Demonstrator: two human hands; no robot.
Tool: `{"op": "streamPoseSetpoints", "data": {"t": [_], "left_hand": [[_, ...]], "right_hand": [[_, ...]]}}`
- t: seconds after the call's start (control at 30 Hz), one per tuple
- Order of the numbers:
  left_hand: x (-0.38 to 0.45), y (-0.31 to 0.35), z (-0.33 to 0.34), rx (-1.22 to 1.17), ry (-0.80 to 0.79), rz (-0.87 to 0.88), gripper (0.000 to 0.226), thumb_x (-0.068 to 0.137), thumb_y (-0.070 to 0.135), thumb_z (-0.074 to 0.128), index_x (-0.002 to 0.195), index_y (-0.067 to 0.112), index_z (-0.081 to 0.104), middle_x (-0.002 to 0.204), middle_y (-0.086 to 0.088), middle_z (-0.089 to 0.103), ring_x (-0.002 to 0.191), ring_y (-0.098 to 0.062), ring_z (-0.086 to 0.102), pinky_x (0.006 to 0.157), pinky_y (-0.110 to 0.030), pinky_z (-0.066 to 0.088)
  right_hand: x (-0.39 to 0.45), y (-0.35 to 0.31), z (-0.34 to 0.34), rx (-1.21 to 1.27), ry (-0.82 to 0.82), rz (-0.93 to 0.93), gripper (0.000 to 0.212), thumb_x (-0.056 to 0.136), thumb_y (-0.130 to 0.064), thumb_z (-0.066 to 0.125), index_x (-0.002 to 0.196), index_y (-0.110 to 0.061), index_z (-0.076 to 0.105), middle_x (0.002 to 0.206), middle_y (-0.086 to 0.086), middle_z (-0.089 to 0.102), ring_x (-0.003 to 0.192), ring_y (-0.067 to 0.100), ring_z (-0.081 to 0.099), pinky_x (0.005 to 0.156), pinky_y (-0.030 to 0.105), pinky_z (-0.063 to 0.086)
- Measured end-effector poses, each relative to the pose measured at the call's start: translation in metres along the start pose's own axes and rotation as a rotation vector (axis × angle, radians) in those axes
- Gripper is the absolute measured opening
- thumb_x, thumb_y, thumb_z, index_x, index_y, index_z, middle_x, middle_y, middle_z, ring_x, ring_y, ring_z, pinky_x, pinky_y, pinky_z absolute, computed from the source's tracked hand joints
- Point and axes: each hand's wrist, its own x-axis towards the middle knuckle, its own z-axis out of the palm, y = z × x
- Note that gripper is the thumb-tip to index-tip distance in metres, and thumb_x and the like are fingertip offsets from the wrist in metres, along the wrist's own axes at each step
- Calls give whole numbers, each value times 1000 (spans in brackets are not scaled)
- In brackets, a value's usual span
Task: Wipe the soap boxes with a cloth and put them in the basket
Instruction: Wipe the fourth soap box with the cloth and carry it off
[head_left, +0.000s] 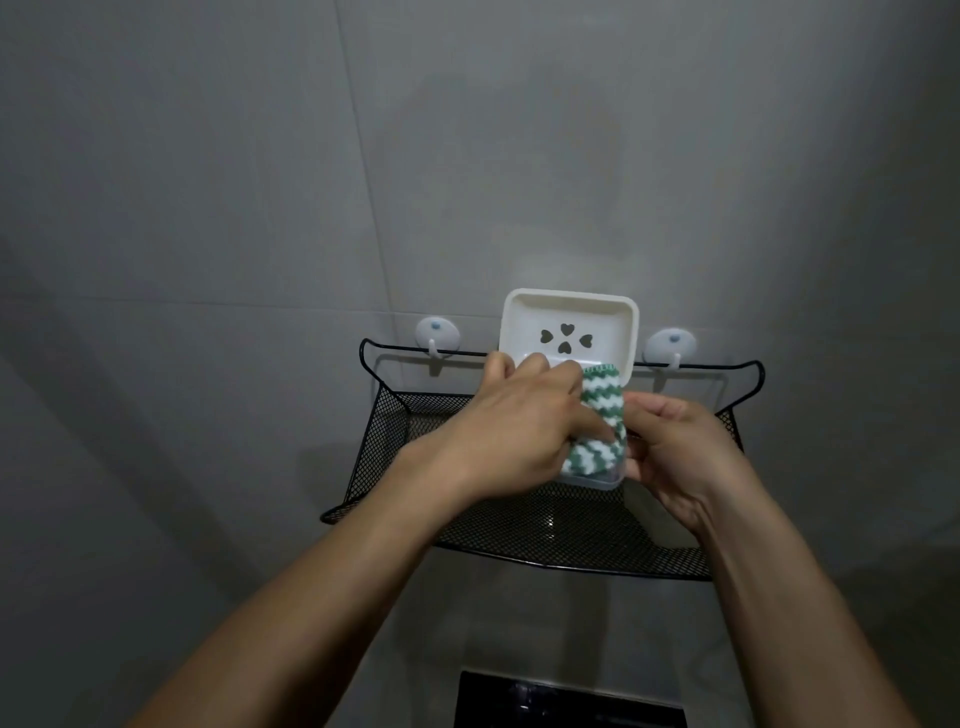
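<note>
Soap box (569, 332) mid-wipe over the basket (395, 457) back rim, left hand (514, 426) pinching cloth (597, 415), right hand (670, 441) gripping the box; next probably lowering it in.

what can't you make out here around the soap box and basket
Head view only:
- Lower half of the soap box: covered by the cloth and both hands, left hand, right hand.
- Basket floor behind the hands: blocked, so its contents there are unknown.
- Dark panel at the bottom edge: cut off, too dim to identify.
</note>
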Motion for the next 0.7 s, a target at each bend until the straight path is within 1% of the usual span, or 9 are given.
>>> {"op": "streamPoseSetpoints", "data": {"t": [0.1,0.17,0.23,0.33,0.4,0.47,0.5,0.6,0.7], "left_hand": [[4,-1,5,130,65,-20,38,94,31,42,125,42,59,92,5,36,89,-14,27,79,-39,20],[4,-5,8,185,107,-36,33,93,35,39,115,36,63,89,5,37,87,-14,28,80,-41,19],[3,-12,10,214,107,-89,31,92,38,37,103,30,65,86,6,38,85,-14,30,84,-43,20],[3,-21,8,256,46,-181,30,93,40,37,97,29,65,84,7,42,85,-16,37,86,-43,18],[4,-23,5,272,21,-226,27,91,38,37,85,26,60,77,7,44,82,-19,45,87,-46,21],[5,-23,1,264,-17,-280,26,90,34,36,71,23,50,70,8,45,76,-20,48,94,-51,24],[6,-23,0,255,-43,-305,27,90,33,36,68,23,48,69,8,47,74,-20,49,97,-53,25],[6,-21,1,237,-118,-361,30,91,35,39,67,22,52,70,8,53,75,-18,55,102,-56,26],[4,-20,3,153,-200,-387,31,93,36,40,74,22,60,77,7,59,85,-19,58,107,-59,23]], "right_hand": [[-2,-2,0,29,-12,-7,19,99,0,50,104,9,66,83,21,75,64,26,74,56,37,63],[-3,-5,-3,68,-10,-10,17,97,2,51,101,9,66,84,23,75,66,29,74,55,38,62],[-3,-6,-7,85,10,-16,15,96,4,53,100,9,66,87,26,74,69,33,74,56,40,62],[-2,-4,-9,80,35,-22,14,95,5,54,99,10,66,85,26,73,69,34,74,57,42,63],[-2,-1,-8,83,38,-19,14,95,6,54,100,10,66,82,24,74,67,33,74,56,41,62],[-2,1,-5,84,35,-14,14,95,6,54,100,11,66,82,24,74,67,33,74,56,40,62],[-2,2,-3,86,37,-13,14,95,6,53,100,11,66,83,24,74,67,33,74,57,40,63],[0,2,-2,96,64,-27,15,96,8,51,101,9,66,87,25,74,70,32,75,63,43,63],[0,1,-2,96,72,-30,15,96,7,51,100,10,65,84,24,74,67,30,74,63,43,62]]}}
